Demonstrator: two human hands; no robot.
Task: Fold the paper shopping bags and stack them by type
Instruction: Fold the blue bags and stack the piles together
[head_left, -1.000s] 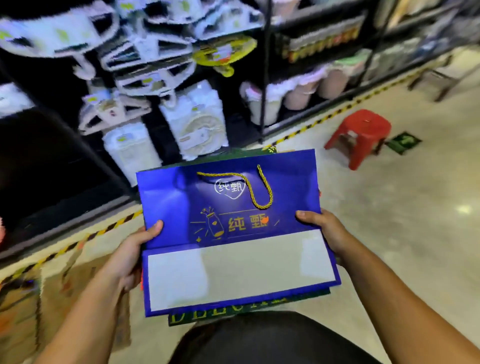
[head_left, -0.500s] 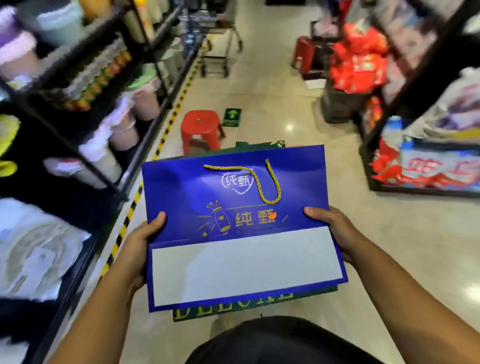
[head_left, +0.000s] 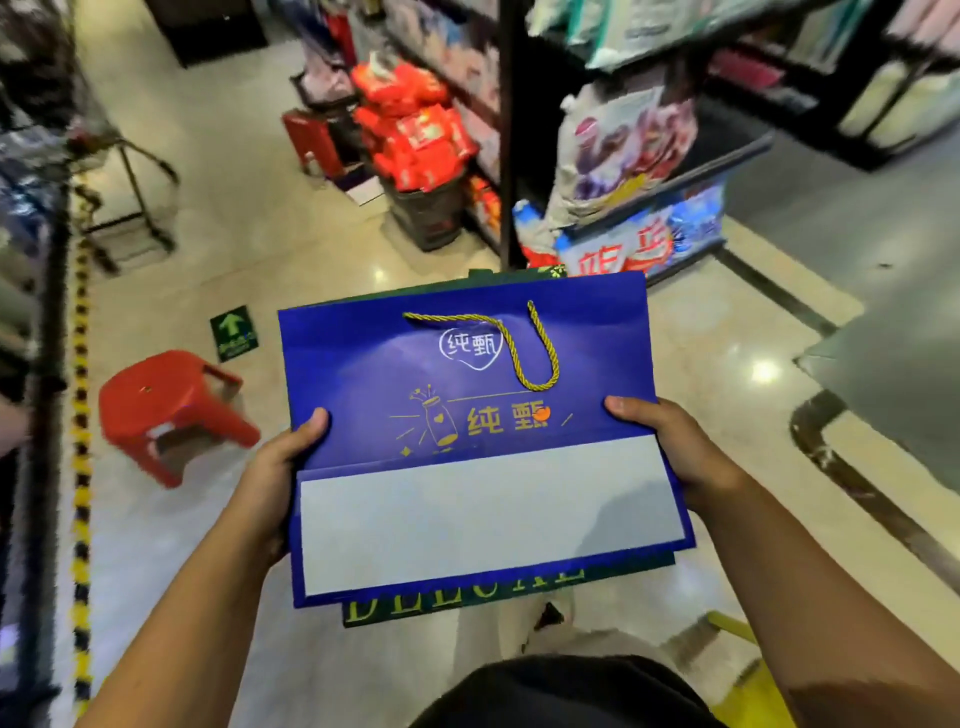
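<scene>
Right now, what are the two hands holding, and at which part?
The folded blue paper bag, lying on a green paper bag. The left hand grips their left edge, the right hand their right edge, thumbs on top.

Top item, blue bag (head_left: 467, 374), between left fingers (head_left: 311, 426) and right fingers (head_left: 628, 408): coated paper, smooth, faint satin sheen. Base panel (head_left: 488, 519) below the fingers: white paper, matt. Handle cord (head_left: 540, 358) above right fingers: twisted gold fibre, ropy. Green bag (head_left: 447, 605) under the fingers: paper, matt, gold print. Stool (head_left: 171, 405) left of left fingers: red moulded plastic, glossy. Floor (head_left: 727, 332): polished tile, glare spots.
</scene>
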